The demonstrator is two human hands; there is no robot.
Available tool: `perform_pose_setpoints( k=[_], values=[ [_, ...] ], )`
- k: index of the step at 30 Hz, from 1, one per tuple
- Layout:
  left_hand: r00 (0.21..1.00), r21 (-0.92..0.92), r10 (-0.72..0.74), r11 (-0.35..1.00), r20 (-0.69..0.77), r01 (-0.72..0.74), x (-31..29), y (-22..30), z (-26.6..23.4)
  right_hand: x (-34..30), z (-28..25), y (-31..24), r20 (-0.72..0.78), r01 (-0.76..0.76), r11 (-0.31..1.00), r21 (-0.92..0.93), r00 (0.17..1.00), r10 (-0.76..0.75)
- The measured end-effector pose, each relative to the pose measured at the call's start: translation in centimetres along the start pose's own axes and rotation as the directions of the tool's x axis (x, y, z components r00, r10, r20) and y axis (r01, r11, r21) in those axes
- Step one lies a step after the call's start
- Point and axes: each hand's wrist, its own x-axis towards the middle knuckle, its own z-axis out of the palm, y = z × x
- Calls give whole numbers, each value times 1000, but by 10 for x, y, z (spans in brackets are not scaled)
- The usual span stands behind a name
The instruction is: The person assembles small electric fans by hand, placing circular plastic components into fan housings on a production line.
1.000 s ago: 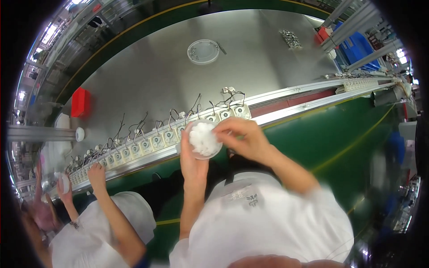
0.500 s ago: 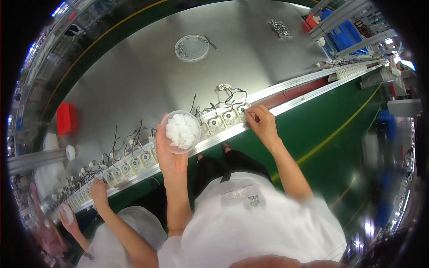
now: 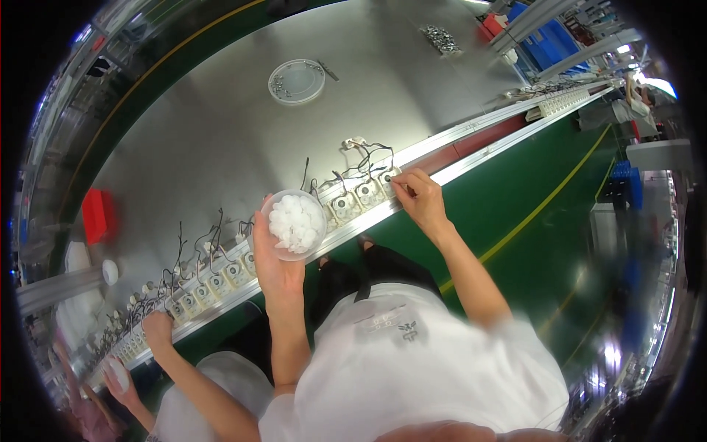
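My left hand (image 3: pixel 275 258) is closed around a round clear tub (image 3: pixel 319 243) heaped with small white translucent pieces (image 3: pixel 296 222). Its fingers run along the tub's left side and underneath. At the right end of a row of cream square units, my right hand (image 3: pixel 420 197) pinches at the last unit (image 3: pixel 389 177). Anything between its fingertips is too small to make out. Each unit has a dark round centre; two neighbours, one unit (image 3: pixel 367 193) and another (image 3: pixel 344 205), lie between my hands. Black wires (image 3: pixel 368 156) run from the units onto the table.
The units sit along a metal rail (image 3: pixel 479 152) at the near edge of the grey table (image 3: pixel 221 140). Farther off are a white round dish (image 3: pixel 298 82), a pile of metal parts (image 3: pixel 440 40) and a red bin (image 3: pixel 96 215). A co-worker's hand (image 3: pixel 157 329) works at the left.
The whole view has shifted a little, so the table things sit farther left. My right hand stays at the same end unit, and my left hand keeps the tub.
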Motion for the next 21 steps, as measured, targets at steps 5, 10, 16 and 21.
perform_pose_setpoints(
  k=[5,10,16,21],
  values=[
    [1000,12,-2,1000,-9,2,1,-5,0,-1,1,4,8,-32,999,40,999,32],
    [1000,55,-11,998,-16,11,0,-9,6,-2,-2,5,12,-16,1000,-1,1000,16],
    [998,24,-55,998,9,55,3,-12,3,-5,-10,-2,74,403,882,-245,915,-397],
    [997,57,-81,995,13,80,6,-16,2,0,-6,-4,-14,279,953,-123,959,-282]
  ],
)
